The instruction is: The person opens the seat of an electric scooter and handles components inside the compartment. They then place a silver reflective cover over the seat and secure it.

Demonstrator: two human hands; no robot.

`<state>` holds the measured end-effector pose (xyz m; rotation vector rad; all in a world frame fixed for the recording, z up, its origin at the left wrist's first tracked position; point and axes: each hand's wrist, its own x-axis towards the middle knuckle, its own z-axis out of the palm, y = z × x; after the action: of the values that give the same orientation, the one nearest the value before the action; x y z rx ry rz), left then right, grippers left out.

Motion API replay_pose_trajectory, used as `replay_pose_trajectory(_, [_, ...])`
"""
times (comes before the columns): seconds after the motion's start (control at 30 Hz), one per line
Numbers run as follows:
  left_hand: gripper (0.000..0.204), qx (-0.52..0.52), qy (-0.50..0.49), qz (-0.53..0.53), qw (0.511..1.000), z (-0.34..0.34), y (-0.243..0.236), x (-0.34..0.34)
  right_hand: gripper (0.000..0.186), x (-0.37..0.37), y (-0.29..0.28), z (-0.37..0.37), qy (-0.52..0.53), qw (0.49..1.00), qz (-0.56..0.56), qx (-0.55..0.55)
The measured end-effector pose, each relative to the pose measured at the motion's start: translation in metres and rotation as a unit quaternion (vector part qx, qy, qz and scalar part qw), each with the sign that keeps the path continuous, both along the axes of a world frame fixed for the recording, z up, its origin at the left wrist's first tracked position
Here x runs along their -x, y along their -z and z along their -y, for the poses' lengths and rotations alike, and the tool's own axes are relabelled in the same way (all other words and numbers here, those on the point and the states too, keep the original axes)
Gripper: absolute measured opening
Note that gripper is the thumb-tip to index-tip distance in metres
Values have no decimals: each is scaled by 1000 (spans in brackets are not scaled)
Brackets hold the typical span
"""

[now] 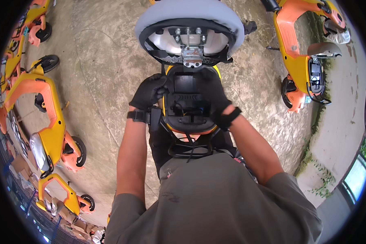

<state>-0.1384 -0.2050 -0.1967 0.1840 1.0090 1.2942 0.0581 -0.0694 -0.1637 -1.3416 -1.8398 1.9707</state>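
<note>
In front of me stands a yellow scooter with its grey seat (pixel 189 11) tipped up, showing the bolted metal hinge (pixel 192 56) beneath. Below the hinge lies the open black seat compartment (pixel 190 120), framed in yellow, with some wiring inside. My left hand (pixel 148 91), in a black glove, is at the compartment's left rim, fingers curled together beside a thin dark strap (pixel 163 68) hanging from the seat. Whatever those fingers hold is hidden. My right hand (pixel 212 90), also gloved in black, is over the compartment's right side, its fingers blurred by motion.
Several yellow-and-orange scooters stand at the left, among them a near one (pixel 55 116). Another scooter (pixel 299 53) with its seat raised is at the right, near a pale wall (pixel 341 122). Cardboard boxes (pixel 22 166) lie far left. A black rear rack (pixel 190 152) sits close to my body.
</note>
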Motion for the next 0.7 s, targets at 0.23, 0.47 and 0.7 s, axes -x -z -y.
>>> replay_pose_trajectory(0.23, [24,-44,163,-214,962,-29,5,29,13,68,-14,59,-103,934,-82,-333])
replay_pose_trajectory(0.47, [41,-69,206,-43,975,-51,28,10,16,43,-12,56,-202,954,44,-219])
replay_pose_trajectory(0.7, [33,-131,356,-327,866,-76,38,4,17,30,28,62,-259,932,87,-240])
